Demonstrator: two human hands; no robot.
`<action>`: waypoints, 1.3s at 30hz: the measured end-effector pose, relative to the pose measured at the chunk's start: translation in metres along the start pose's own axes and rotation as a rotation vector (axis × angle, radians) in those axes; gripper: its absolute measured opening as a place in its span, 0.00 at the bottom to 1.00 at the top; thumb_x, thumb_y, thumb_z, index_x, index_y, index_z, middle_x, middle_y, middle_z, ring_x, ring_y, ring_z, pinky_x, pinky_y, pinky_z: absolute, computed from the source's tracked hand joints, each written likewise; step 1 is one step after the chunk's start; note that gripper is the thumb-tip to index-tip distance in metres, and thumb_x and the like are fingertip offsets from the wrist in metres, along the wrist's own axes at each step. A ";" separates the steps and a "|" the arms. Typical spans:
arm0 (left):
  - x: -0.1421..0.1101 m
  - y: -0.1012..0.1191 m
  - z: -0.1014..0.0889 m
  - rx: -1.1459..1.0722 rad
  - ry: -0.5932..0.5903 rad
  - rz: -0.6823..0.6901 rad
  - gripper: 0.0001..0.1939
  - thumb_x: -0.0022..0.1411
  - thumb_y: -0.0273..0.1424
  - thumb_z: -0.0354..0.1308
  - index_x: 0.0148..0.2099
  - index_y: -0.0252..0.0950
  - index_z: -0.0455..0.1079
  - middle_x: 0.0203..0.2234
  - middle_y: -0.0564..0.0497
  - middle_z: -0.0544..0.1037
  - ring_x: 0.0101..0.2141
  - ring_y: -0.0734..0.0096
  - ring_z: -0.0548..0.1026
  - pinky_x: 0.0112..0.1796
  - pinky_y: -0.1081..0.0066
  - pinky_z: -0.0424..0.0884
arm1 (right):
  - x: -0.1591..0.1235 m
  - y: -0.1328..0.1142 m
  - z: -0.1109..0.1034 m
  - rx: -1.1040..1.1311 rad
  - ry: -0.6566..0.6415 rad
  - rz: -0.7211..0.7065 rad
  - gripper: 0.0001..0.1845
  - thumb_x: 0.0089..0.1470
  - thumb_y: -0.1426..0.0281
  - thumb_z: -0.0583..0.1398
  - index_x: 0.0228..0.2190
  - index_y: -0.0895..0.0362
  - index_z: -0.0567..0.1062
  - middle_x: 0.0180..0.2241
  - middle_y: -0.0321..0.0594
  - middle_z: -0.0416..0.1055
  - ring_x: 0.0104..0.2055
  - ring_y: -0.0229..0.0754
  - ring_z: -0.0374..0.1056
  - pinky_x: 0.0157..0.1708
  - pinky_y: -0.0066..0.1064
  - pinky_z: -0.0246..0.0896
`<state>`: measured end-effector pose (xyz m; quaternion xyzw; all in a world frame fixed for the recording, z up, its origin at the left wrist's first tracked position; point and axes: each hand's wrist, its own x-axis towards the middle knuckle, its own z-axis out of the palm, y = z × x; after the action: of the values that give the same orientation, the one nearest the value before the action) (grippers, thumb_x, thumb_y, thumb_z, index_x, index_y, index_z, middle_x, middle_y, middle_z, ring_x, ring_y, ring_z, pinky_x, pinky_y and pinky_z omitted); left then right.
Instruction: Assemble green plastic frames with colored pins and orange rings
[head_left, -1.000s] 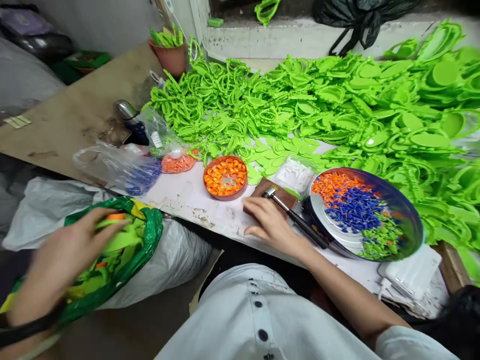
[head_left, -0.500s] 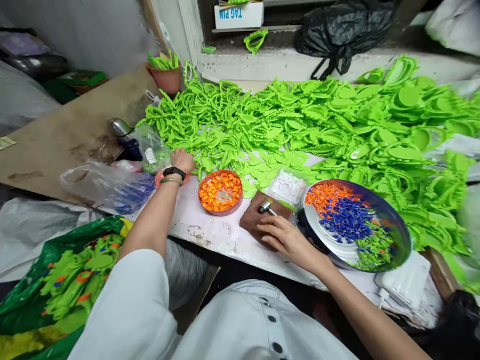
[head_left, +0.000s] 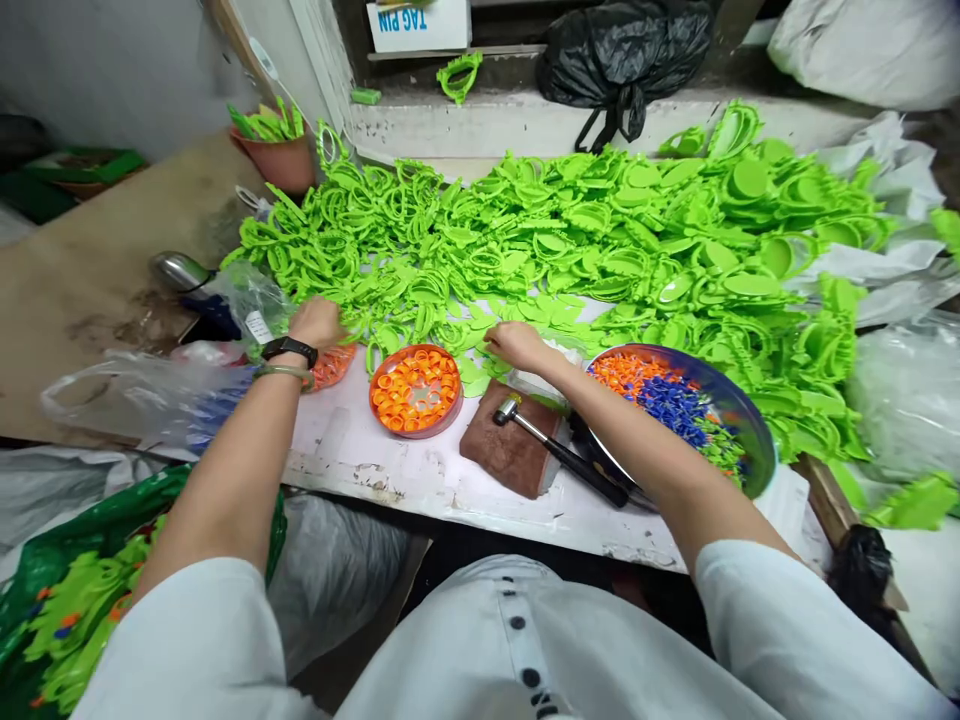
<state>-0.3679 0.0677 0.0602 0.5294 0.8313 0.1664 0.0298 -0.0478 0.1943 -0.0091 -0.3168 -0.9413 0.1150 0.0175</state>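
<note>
A big heap of bright green plastic pieces (head_left: 570, 230) covers the back of the white table (head_left: 420, 470). My left hand (head_left: 316, 322), with a black watch on its wrist, reaches into the heap's left edge; its fingers are hidden among the pieces. My right hand (head_left: 514, 343) rests on the flat green leaf-shaped pieces (head_left: 551, 312) at the heap's front, fingers curled down onto them. Between my hands stands a round tub of orange rings (head_left: 416, 388). A small hammer (head_left: 559, 450) lies on a brown cloth (head_left: 504, 450) under my right forearm.
A metal bowl (head_left: 739, 420) with orange, blue and green bits sits at the right. Clear bags (head_left: 150, 390) of small parts lie at the left. A green sack (head_left: 67, 600) of finished pieces sits below the table. A pink pot (head_left: 281, 160) and black bag (head_left: 615, 55) stand behind.
My left hand left the green sack and reached up to the heap's left edge. My right hand lifted off the brown cloth and moved forward onto the flat green pieces.
</note>
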 end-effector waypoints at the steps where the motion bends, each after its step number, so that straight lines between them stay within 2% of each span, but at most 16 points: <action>1: -0.001 0.003 -0.011 0.025 0.037 -0.015 0.13 0.52 0.25 0.67 0.40 0.21 0.75 0.44 0.37 0.76 0.47 0.54 0.72 0.50 0.58 0.66 | 0.015 -0.004 0.005 0.004 -0.001 -0.009 0.16 0.61 0.71 0.55 0.45 0.62 0.79 0.47 0.57 0.76 0.50 0.52 0.71 0.47 0.36 0.62; 4: -0.020 0.018 -0.036 0.070 0.172 -0.051 0.23 0.58 0.32 0.65 0.55 0.28 0.74 0.48 0.37 0.75 0.49 0.47 0.72 0.50 0.52 0.65 | 0.044 -0.009 0.019 0.017 -0.022 -0.033 0.14 0.57 0.74 0.59 0.44 0.65 0.79 0.47 0.58 0.76 0.51 0.51 0.70 0.50 0.34 0.60; 6: -0.046 0.032 -0.038 -0.015 0.241 -0.069 0.26 0.59 0.42 0.64 0.57 0.34 0.74 0.39 0.42 0.79 0.42 0.52 0.75 0.45 0.55 0.68 | 0.052 -0.004 0.024 0.037 -0.039 -0.040 0.14 0.54 0.73 0.63 0.42 0.66 0.80 0.45 0.58 0.77 0.50 0.51 0.71 0.48 0.33 0.60; 8: -0.080 0.048 -0.026 -0.415 0.262 -0.136 0.27 0.51 0.45 0.69 0.51 0.37 0.77 0.29 0.46 0.79 0.31 0.58 0.74 0.36 0.61 0.69 | 0.051 0.008 0.026 0.076 -0.040 -0.039 0.17 0.53 0.69 0.65 0.44 0.65 0.79 0.46 0.55 0.77 0.48 0.50 0.72 0.46 0.32 0.61; 9: -0.097 0.057 -0.016 -0.672 0.214 -0.179 0.26 0.47 0.43 0.71 0.47 0.37 0.78 0.26 0.48 0.78 0.27 0.62 0.72 0.30 0.63 0.67 | 0.049 0.016 0.025 0.099 -0.034 -0.030 0.20 0.54 0.67 0.66 0.46 0.65 0.79 0.46 0.53 0.77 0.47 0.48 0.72 0.45 0.31 0.61; 11: -0.129 0.076 0.009 -1.175 -0.005 -0.277 0.24 0.39 0.37 0.75 0.41 0.38 0.78 0.26 0.50 0.78 0.22 0.70 0.68 0.23 0.69 0.61 | 0.040 0.034 0.021 0.141 -0.017 0.006 0.23 0.55 0.65 0.65 0.50 0.65 0.77 0.46 0.50 0.78 0.45 0.46 0.73 0.44 0.29 0.61; 14: -0.162 0.101 0.043 -1.452 -0.268 -0.325 0.18 0.40 0.35 0.74 0.35 0.35 0.75 0.21 0.51 0.74 0.20 0.75 0.66 0.20 0.73 0.58 | 0.027 0.055 0.014 0.177 0.017 0.074 0.24 0.53 0.65 0.66 0.49 0.66 0.78 0.43 0.50 0.78 0.42 0.45 0.73 0.42 0.29 0.61; 16: -0.173 0.116 0.060 -1.533 -0.289 -0.342 0.18 0.44 0.35 0.72 0.38 0.34 0.76 0.20 0.53 0.73 0.19 0.77 0.65 0.20 0.75 0.56 | 0.021 0.059 0.010 0.191 0.060 0.107 0.26 0.51 0.65 0.67 0.49 0.66 0.77 0.43 0.51 0.78 0.43 0.47 0.72 0.43 0.30 0.60; 20: -0.185 0.134 0.072 -1.394 -0.141 -0.207 0.20 0.48 0.31 0.69 0.46 0.36 0.76 0.36 0.48 0.80 0.31 0.71 0.75 0.28 0.74 0.68 | 0.009 0.050 0.004 0.246 0.169 0.148 0.26 0.50 0.64 0.65 0.48 0.67 0.76 0.43 0.53 0.76 0.43 0.47 0.70 0.44 0.33 0.61; 23: -0.192 0.135 0.071 -1.452 -0.270 -0.108 0.27 0.49 0.28 0.67 0.54 0.38 0.73 0.45 0.46 0.79 0.44 0.67 0.76 0.45 0.69 0.72 | -0.014 0.033 0.005 0.694 0.217 0.137 0.17 0.52 0.63 0.60 0.40 0.63 0.75 0.34 0.44 0.76 0.34 0.41 0.69 0.37 0.31 0.63; 26: -0.195 0.134 0.073 -1.624 -0.393 -0.157 0.22 0.53 0.34 0.67 0.51 0.36 0.74 0.40 0.45 0.79 0.40 0.67 0.77 0.43 0.66 0.72 | -0.046 0.013 0.006 1.265 0.124 0.138 0.14 0.49 0.60 0.61 0.32 0.59 0.72 0.25 0.35 0.70 0.25 0.35 0.64 0.29 0.28 0.61; 28: -0.193 0.137 0.079 -1.691 -0.334 -0.216 0.15 0.54 0.38 0.67 0.42 0.35 0.74 0.34 0.46 0.79 0.34 0.68 0.77 0.40 0.66 0.72 | -0.066 -0.002 0.003 1.446 0.072 0.163 0.15 0.43 0.62 0.65 0.31 0.57 0.69 0.23 0.31 0.67 0.23 0.33 0.62 0.26 0.25 0.58; 30: -0.190 0.143 0.086 -1.710 -0.230 -0.233 0.14 0.54 0.38 0.69 0.38 0.36 0.71 0.30 0.50 0.78 0.31 0.71 0.76 0.38 0.66 0.72 | -0.083 -0.017 -0.003 1.516 0.062 0.156 0.16 0.41 0.64 0.66 0.31 0.57 0.69 0.23 0.30 0.67 0.23 0.33 0.63 0.25 0.25 0.58; 33: -0.188 0.156 0.095 -1.768 -0.154 -0.219 0.21 0.52 0.33 0.71 0.46 0.41 0.67 0.32 0.54 0.78 0.31 0.73 0.76 0.40 0.68 0.72 | -0.103 -0.037 -0.009 1.473 0.039 0.082 0.14 0.44 0.64 0.65 0.32 0.57 0.69 0.25 0.30 0.67 0.25 0.32 0.62 0.26 0.25 0.59; 36: -0.188 0.169 0.100 -1.879 -0.151 -0.262 0.26 0.52 0.31 0.70 0.53 0.42 0.67 0.42 0.51 0.79 0.43 0.71 0.78 0.48 0.68 0.71 | -0.120 -0.051 -0.006 1.329 0.018 0.066 0.12 0.47 0.64 0.64 0.31 0.57 0.69 0.25 0.29 0.65 0.24 0.32 0.60 0.24 0.25 0.57; 39: -0.190 0.176 0.103 -1.944 -0.184 -0.319 0.18 0.56 0.31 0.68 0.49 0.38 0.72 0.48 0.47 0.78 0.52 0.66 0.75 0.56 0.65 0.66 | -0.131 -0.058 0.002 1.261 0.068 0.121 0.12 0.48 0.64 0.64 0.30 0.57 0.69 0.23 0.29 0.63 0.23 0.32 0.58 0.23 0.25 0.55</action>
<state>-0.1078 -0.0088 -0.0067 0.1673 0.3888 0.7289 0.5380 0.0217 0.0702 0.0069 -0.3018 -0.6719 0.6381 0.2242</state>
